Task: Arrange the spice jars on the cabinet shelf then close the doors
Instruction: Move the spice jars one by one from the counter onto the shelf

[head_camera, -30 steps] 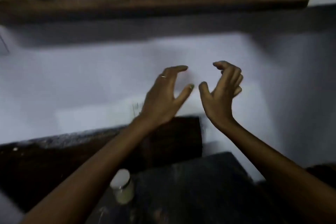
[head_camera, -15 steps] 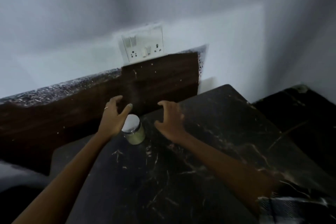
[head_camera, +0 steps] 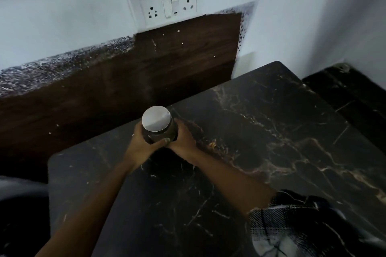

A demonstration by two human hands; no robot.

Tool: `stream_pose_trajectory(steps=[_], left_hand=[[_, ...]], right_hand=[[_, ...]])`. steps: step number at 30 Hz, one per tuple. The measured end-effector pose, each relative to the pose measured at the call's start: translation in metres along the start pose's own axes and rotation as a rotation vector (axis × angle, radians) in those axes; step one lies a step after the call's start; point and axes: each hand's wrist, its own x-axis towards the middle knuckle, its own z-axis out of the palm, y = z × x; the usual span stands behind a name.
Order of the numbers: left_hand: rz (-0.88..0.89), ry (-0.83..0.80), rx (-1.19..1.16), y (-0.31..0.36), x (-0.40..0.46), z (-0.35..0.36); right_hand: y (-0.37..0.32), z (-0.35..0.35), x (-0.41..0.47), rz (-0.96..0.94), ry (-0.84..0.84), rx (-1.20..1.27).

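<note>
Jar lid (head_camera: 156, 118) smooth, dull metal; counter (head_camera: 261, 131) polished dark veined marble; backsplash (head_camera: 146, 64) matt brown wood; sleeve (head_camera: 292, 221) checked cloth.

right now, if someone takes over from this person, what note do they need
Left hand: wrapped around the spice jar from its left.
Right hand: closed on the jar's right side.
The jar, silver lid on, is upright over the dark marble counter; contact with the counter cannot be told.
Done: jar gripped.
Left: place it on the cabinet shelf, out of view, then close the doors.
</note>
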Motion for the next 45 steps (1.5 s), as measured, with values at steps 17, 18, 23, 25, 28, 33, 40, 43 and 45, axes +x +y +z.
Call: stream_pose_trajectory(steps=[17, 18, 23, 25, 28, 33, 40, 43, 45], left_hand=[[0.111, 0.054, -0.084, 0.073, -0.008, 0.026], [0.135, 0.053, -0.097, 0.090, -0.009, 0.030], [0.268, 0.072, -0.191, 0.178, -0.018, 0.050], [0.354, 0.116, -0.214, 0.219, -0.022, 0.060], [0.476, 0.134, -0.257, 0.274, -0.035, 0.071], [0.609, 0.146, -0.316, 0.351, -0.069, 0.083], [0.700, 0.047, -0.416, 0.410, -0.114, 0.086], [0.711, -0.038, -0.442, 0.418, -0.124, 0.090], [0.706, -0.096, -0.439, 0.422, -0.128, 0.091]], right_hand=[[-0.016, -0.074, -0.024, -0.151, 0.060, 0.217], [-0.024, -0.088, -0.027, -0.174, 0.074, 0.235], [-0.069, -0.162, -0.049, -0.341, 0.146, 0.273], [-0.088, -0.195, -0.061, -0.426, 0.226, 0.297], [-0.118, -0.236, -0.083, -0.527, 0.291, 0.335], [-0.163, -0.293, -0.127, -0.625, 0.344, 0.343], [-0.187, -0.335, -0.177, -0.665, 0.047, 0.699], [-0.185, -0.336, -0.183, -0.585, -0.181, 0.868], [-0.185, -0.335, -0.187, -0.591, -0.240, 0.915]])
